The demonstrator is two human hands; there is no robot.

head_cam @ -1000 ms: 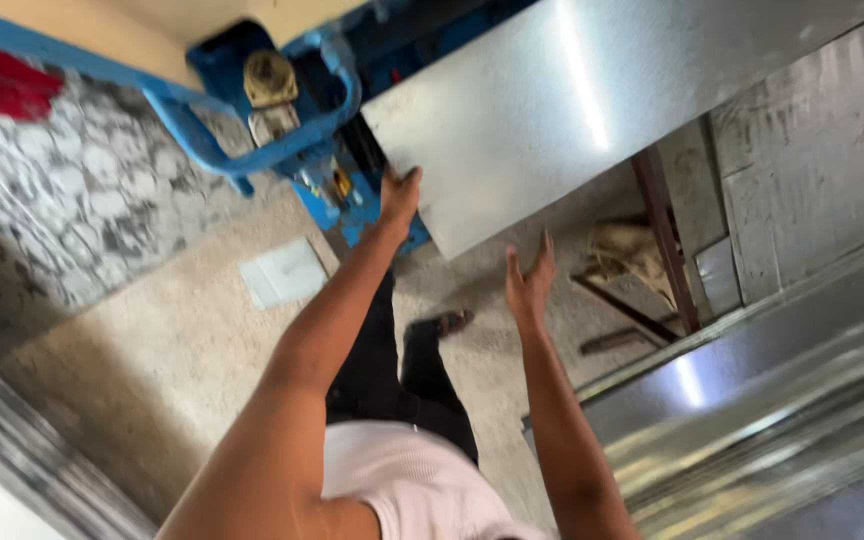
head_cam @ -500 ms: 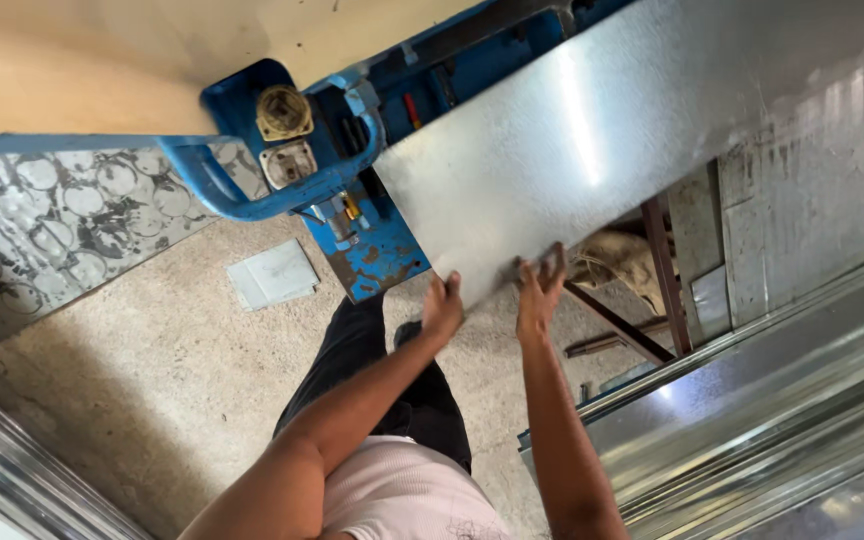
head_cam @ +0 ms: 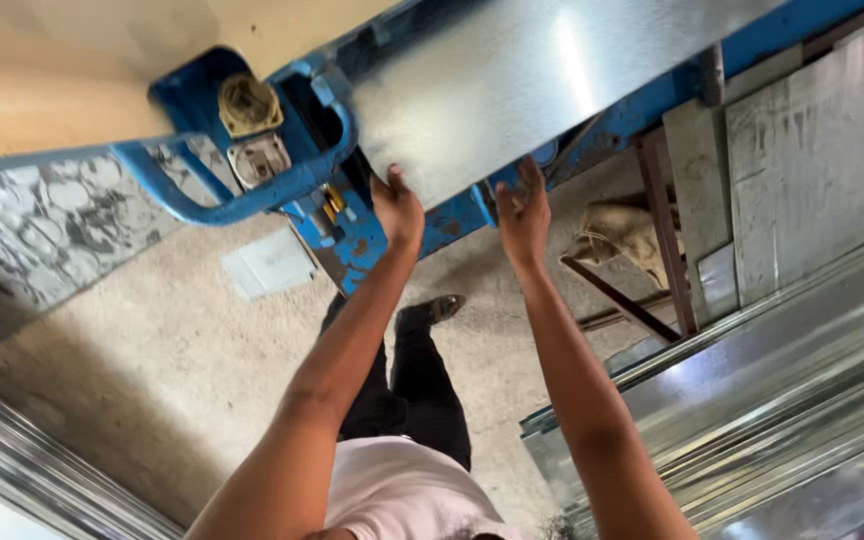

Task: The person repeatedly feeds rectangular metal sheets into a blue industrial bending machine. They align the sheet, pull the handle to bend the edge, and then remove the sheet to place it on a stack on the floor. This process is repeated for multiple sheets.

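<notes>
A shiny galvanised metal sheet (head_cam: 552, 80) lies across the bed of a blue sheet-metal machine (head_cam: 352, 230). My left hand (head_cam: 398, 208) grips the sheet's near corner, with the fingers curled over its edge. My right hand (head_cam: 524, 212) holds the same near edge a little further right, fingers spread against the metal. Both arms reach forward from my body, and my dark trousers and one shoe (head_cam: 440, 306) show between them.
A blue curved handle bar (head_cam: 232, 200) with a round fitting sticks out at the machine's left end. Long folded metal profiles (head_cam: 752, 400) are stacked at the right. A brown sack (head_cam: 624, 232) and a rusty frame (head_cam: 664, 250) stand under the machine. A pale paper (head_cam: 270, 264) lies on the floor.
The sheet has slid further away onto the blue machine, and both hands have followed its near edge forward. The left hand has closed over the corner.
</notes>
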